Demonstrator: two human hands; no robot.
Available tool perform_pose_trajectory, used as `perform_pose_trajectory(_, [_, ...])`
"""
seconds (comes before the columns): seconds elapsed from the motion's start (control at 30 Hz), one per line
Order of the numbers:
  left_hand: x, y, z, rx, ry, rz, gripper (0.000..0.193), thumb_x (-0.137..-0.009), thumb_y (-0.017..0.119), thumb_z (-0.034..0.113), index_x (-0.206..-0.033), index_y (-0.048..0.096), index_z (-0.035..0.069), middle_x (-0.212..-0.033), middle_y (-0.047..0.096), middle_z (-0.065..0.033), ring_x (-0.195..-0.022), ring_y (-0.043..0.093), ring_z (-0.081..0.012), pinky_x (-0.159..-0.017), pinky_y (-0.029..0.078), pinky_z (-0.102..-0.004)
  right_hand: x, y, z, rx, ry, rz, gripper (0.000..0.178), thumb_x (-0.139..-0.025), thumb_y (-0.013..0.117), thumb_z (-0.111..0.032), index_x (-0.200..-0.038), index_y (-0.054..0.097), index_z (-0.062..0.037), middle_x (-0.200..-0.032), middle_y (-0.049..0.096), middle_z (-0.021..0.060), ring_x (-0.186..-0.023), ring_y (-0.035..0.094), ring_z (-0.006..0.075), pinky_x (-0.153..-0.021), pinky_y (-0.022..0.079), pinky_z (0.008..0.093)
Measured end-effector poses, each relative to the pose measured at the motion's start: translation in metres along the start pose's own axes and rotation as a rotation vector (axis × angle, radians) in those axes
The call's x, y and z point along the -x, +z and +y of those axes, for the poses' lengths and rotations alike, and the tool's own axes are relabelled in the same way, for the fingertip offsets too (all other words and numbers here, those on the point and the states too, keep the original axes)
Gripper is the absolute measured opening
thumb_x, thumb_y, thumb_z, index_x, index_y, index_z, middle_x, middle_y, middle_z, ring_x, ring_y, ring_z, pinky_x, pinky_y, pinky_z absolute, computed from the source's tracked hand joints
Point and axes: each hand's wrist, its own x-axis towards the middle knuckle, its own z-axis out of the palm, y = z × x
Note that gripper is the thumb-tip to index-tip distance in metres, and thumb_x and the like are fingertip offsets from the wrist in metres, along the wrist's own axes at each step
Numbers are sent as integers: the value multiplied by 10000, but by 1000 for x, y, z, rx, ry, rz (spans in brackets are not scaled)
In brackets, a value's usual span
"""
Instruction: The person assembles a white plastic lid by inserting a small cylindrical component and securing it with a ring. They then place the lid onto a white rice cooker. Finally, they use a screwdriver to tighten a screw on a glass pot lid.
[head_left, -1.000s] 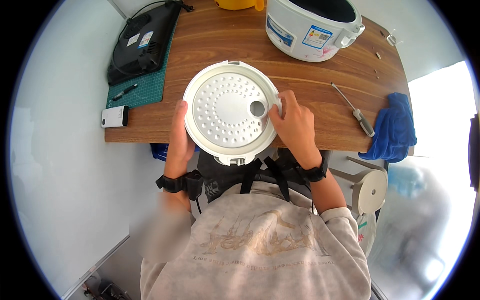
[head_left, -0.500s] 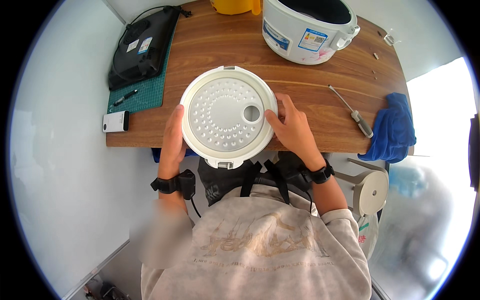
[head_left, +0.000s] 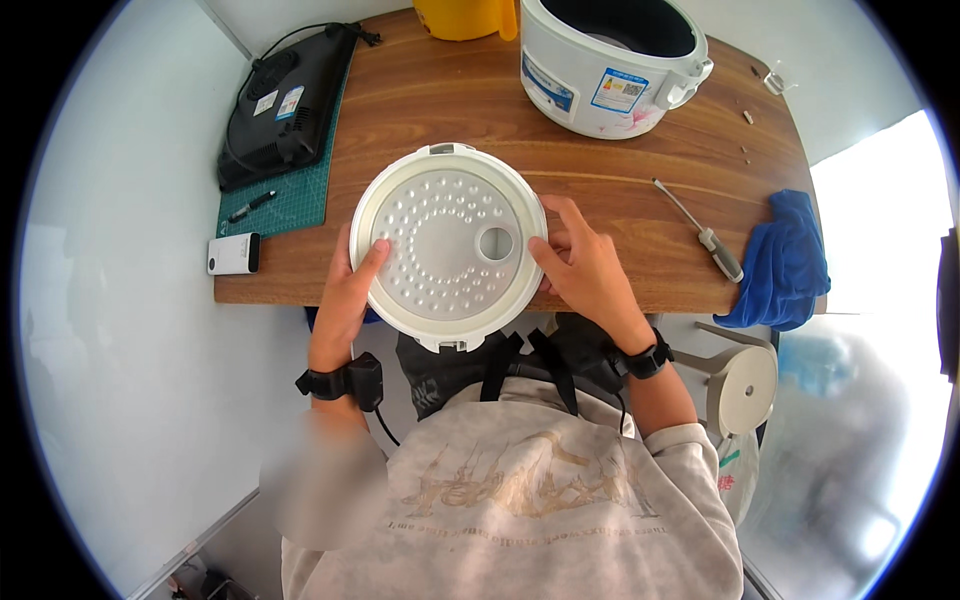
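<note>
Between my hands is a round white rice cooker lid [head_left: 450, 290], its dimpled metal inner face turned up. A round hole sits right of the plate's middle, and a latch shows on the rim's near side. My left hand [head_left: 347, 285] grips the left rim, thumb laid over onto the metal plate. On the right rim my right hand [head_left: 585, 262] holds on with its thumb on top; some of its fingers are hidden beneath. Beyond the lid, the white rice cooker body [head_left: 600, 85] stands lidless on the table, its dark inside showing.
A screwdriver [head_left: 712, 240] and a blue cloth [head_left: 785, 265] lie at right. To the left are a black appliance [head_left: 285, 110], a green cutting mat [head_left: 300, 205], a pen [head_left: 252, 206] and a white power bank [head_left: 233, 254]. A yellow container [head_left: 460, 15] stands at the back.
The lid has turned slightly and shifted a little toward me and left. My left thumb has moved from the rim's edge onto the metal plate.
</note>
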Motion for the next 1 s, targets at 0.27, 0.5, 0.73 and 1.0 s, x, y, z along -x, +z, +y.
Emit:
perform_pose_trajectory(0.27, [4,9,6,81,9,34,485,-980,648,277,-1378,466,66,-1231,579,-61,-1109,550,-126,-966,454,-293,-1,9,11,204,-193,143,429,-890,692,-172,-1256,516,-32,-739,656,180,-661,658,390,-614,509,444])
perform_pose_trajectory(0.5, [12,9,4,235,-58,52,600,-957,633,218,-1476,381,54,-1323,549,-104,-1198,551,-187,-1010,458,-341,-6,8,10,241,-221,179,342,-888,699,-185,-1160,572,-20,-762,655,173,-694,658,385,-622,506,446])
perform_pose_trajectory(0.73, [22,16,8,283,62,55,703,-898,650,209,-1505,347,23,-1362,528,-127,-1228,536,-217,-1028,450,-362,-13,-3,-6,450,-416,317,233,-918,679,-174,-1108,613,-56,-858,653,118,-678,653,338,-588,527,408])
perform_pose_trajectory(1.0, [34,14,8,182,198,6,725,-837,732,267,-1436,454,-29,-1302,574,-117,-1174,552,-188,-994,439,-332,-17,2,-17,595,-646,467,285,-889,715,-119,-1144,604,-57,-966,688,90,-642,677,260,-513,545,322])
